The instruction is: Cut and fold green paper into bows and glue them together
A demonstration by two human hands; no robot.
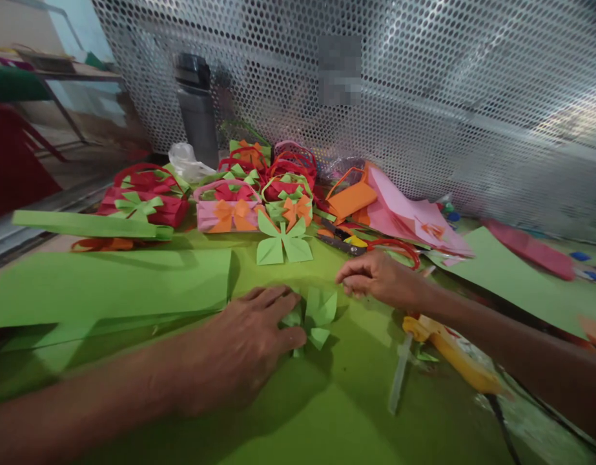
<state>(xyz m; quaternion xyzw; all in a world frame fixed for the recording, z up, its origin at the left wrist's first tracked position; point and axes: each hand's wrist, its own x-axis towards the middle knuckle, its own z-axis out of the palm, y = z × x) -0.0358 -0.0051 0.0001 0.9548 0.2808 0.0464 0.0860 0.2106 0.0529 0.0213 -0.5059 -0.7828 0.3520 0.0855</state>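
- On green paper sheet [327, 413], centre: small folded green paper bow [317, 316], creased, pointed petals.
- L hand [244, 342] flat, fingers spread, pressing bow's left half.
- R hand [375, 278] just beside bow, fingertips bunched; pinching what, can't tell.
- Yellow glue gun [452, 352] nr R wrist.

One head-worn view looks forward and down, close over the worktable [356, 413].

small green folded paper bow [317, 316], flat on green sheet [356, 400], half-covered
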